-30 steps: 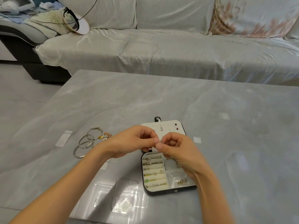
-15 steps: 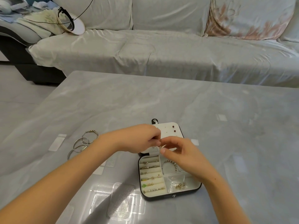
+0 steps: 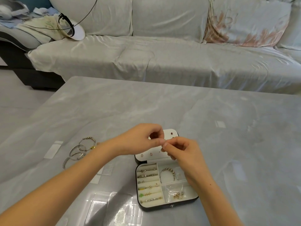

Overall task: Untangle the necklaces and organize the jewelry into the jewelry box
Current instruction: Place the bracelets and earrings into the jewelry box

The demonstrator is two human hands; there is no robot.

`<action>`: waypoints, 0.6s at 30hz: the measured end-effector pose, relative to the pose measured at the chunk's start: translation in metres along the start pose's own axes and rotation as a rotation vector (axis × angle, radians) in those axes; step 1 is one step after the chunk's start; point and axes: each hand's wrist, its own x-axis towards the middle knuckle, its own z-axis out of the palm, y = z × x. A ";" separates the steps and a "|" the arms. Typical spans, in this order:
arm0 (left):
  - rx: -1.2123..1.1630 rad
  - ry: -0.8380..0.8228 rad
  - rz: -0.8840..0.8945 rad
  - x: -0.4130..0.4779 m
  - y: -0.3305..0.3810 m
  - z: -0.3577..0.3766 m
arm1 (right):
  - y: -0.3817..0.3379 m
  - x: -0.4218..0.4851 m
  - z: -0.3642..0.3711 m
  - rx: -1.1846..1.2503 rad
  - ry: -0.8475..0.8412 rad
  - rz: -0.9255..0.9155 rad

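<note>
Hands, two, meeting fingertip to fingertip over one open jewelry box [image 3: 169, 207].
The left hand [image 3: 143, 141] and right hand [image 3: 184, 154], fingers curled, pinch one small piece [image 3: 164, 141], too tiny to identify, above the lid [image 3: 169, 134]. The box lies flat on the table [image 3: 228, 144], its opened length running away from the person, clasp side nearest. One beaded bracelet [image 3: 167, 170] lies inside; overlapping bangles [image 3: 76, 152], count unclear, lie well apart to the left.

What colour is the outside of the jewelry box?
The jewelry box shell is black; head view.
</note>
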 end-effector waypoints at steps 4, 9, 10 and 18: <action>-0.028 0.005 -0.012 0.000 -0.006 0.014 | 0.003 -0.004 -0.002 -0.030 -0.028 0.021; 0.051 -0.119 -0.031 0.006 -0.013 0.012 | 0.005 0.003 -0.010 -0.135 -0.104 0.027; 0.057 -0.148 -0.036 0.008 -0.013 0.011 | 0.004 0.005 -0.012 -0.159 -0.135 0.025; -0.271 -0.083 -0.146 0.027 -0.037 -0.005 | -0.001 0.026 -0.025 -0.138 -0.111 0.077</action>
